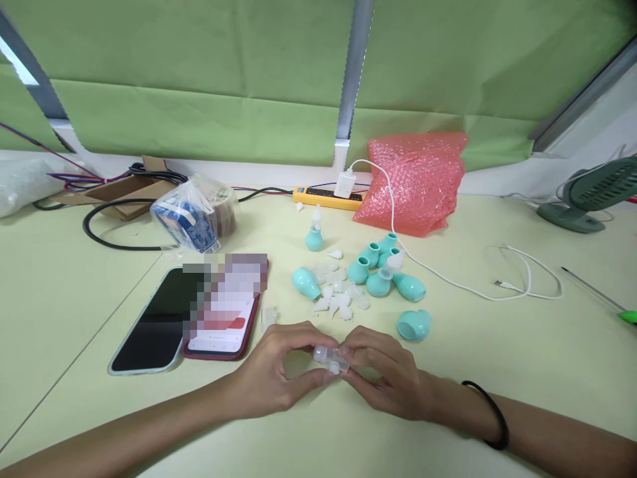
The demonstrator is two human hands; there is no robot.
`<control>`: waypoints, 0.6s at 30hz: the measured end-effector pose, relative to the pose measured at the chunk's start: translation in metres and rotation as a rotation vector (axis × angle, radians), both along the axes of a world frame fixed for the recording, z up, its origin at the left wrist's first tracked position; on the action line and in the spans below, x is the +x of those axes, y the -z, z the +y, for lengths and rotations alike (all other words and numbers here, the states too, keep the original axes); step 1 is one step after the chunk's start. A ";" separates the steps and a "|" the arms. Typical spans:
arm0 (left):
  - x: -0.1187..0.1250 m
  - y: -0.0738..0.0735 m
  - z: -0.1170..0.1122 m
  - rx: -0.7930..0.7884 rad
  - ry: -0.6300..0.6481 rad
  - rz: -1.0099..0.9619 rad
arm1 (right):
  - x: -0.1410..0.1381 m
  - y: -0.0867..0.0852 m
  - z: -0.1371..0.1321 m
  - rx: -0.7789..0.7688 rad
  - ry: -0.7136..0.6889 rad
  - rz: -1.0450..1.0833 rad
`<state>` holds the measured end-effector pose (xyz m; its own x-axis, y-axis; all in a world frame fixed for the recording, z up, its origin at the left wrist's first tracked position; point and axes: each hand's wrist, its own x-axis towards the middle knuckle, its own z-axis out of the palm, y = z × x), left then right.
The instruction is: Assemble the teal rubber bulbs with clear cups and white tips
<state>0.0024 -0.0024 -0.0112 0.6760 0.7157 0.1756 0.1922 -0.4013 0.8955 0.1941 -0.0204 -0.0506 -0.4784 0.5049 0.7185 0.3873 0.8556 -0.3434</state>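
L hand + R hand both on the same clear plastic pc, held just above or on the worktop, can't tell which. Pc is btw the two sets of fingers: L fingers curl round its L end, index on far side, thumb on near side; R thumb + index pinch its R end, narrow. Long axis approx L-R, R end tipped a bit toward the wearer. Neither hand nearer, both in contact.

Just beyond the fingers: loose white pcs in a pile. Beyond + R of fingers: teal bulb cluster, some open-necked, one w/ whitish tip. Nearest bulb to R fingers: lone teal bulb, on its side, opening facing L + near. Another, teal bulb w/ clear top, upright, well beyond L fingers. Phones well L of L fingers.
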 end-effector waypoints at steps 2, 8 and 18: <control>0.000 -0.002 -0.001 -0.039 0.007 0.004 | 0.000 -0.001 0.000 -0.006 -0.004 -0.004; 0.000 -0.001 0.000 0.002 -0.015 -0.011 | -0.001 -0.002 0.000 -0.031 -0.013 0.011; 0.000 0.005 -0.001 0.035 -0.023 0.000 | -0.003 -0.006 -0.001 -0.061 -0.028 0.066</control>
